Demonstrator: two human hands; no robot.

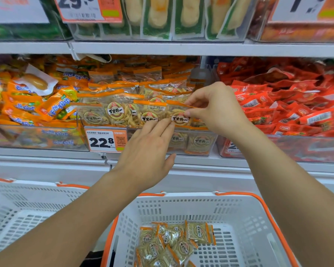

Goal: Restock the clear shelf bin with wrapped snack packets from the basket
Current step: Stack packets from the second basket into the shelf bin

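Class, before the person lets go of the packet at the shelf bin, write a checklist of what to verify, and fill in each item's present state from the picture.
1. Right hand pinches the snack packet by its top edge: ok.
2. Left hand fingertips steady the packet from below: ok.
3. Packet is over the clear shelf bin, front row: ok.
4. Label faces forward like its neighbours: ok.
5. Room behind it for more rows: cannot tell.
6. More packets wait in the basket: ok.

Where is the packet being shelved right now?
In the head view, the packet stands at the front right of the clear bin, pinched by the right hand, with the left hand touching its lower edge.
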